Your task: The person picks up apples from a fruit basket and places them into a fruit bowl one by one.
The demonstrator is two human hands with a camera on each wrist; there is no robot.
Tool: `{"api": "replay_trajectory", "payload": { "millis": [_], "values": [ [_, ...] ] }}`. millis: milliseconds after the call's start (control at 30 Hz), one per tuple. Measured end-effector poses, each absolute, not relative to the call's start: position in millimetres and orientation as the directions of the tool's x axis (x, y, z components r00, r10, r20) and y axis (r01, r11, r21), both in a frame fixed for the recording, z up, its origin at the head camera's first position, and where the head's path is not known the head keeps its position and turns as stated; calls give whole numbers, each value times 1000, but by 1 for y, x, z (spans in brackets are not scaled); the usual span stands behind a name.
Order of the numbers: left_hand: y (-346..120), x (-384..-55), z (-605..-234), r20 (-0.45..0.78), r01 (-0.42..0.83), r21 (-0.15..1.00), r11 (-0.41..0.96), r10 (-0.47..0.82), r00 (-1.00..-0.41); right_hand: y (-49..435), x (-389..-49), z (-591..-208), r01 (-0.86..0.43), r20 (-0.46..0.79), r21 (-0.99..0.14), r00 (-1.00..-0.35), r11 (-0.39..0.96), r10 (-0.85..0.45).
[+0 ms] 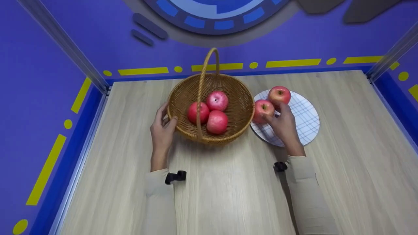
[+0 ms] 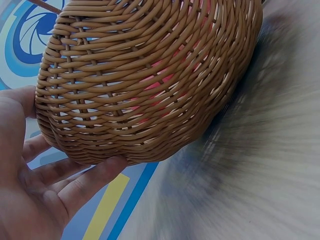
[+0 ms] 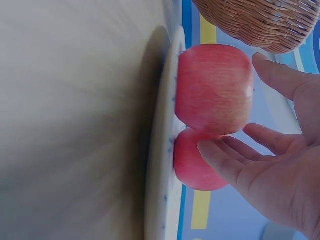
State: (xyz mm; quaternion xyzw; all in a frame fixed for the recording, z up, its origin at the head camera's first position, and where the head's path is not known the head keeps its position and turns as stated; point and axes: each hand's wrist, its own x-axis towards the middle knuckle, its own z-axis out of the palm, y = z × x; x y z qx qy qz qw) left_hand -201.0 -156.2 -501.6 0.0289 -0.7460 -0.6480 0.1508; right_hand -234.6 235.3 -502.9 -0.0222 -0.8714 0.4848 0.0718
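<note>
A wicker basket (image 1: pixel 183 85) with a tall arched handle holds three red apples (image 1: pixel 217 122). My left hand (image 1: pixel 165 125) rests against the basket's left side, fingers spread along the outer weave (image 2: pixel 130 90) and thumb close to the rim. To the right, two apples stand on a round white plate (image 1: pixel 307 114) with blue checked lines. My right hand (image 1: pixel 284 124) is at the nearer apple (image 1: pixel 263 109), thumb and fingers spread at its sides. In the right wrist view the fingertips are right by this apple (image 3: pixel 215 90); the farther apple (image 3: pixel 197 165) is partly behind the fingers.
Basket and plate stand side by side on a pale wood-grain table (image 1: pixel 212 195). The basket's right rim overlaps the plate's left edge in the head view. Blue-purple panels (image 1: pixel 49 107) with yellow marks rise behind and along both sides.
</note>
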Motion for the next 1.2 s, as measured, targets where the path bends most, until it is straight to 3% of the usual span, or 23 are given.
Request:
{"api": "replay_trajectory", "payload": {
  "millis": [567,1200],
  "values": [
    [-154,-202,-499,188,157,978,139,-244,-952,234,-228,-480,-74,147,-856,-984,512,103],
    [-155,-202,-502,172,135,978,157,-254,-952,209,-207,-460,-357,379,-855,-925,376,-18]
  ]
}}
